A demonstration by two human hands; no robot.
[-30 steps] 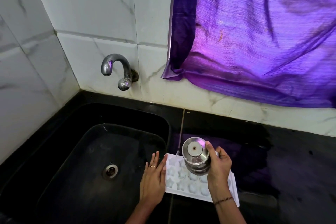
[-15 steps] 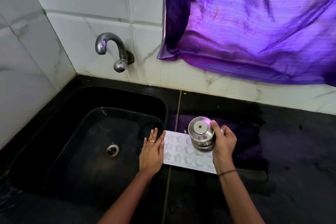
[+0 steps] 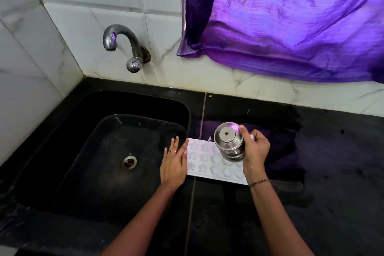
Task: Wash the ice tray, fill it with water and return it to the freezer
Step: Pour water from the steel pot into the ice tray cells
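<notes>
The counter is black polished stone, and a black sink is set into it at the left, with a metal drain in its bottom. White marbled tiles cover the wall, a curved steel tap comes out above the sink, and a purple cloth hangs at the right.

The ice tray is white and lies flat on the counter, just beside the sink's right rim. Its cells are star-shaped and round.

The left hand (a ring on one finger) lies flat with straight fingers against the tray's left edge. The right hand grips a steel pot, tilted over the tray with its bottom toward the camera. A thin stream of water runs from its lip to the far row. I cannot tell how full the cells are.
</notes>
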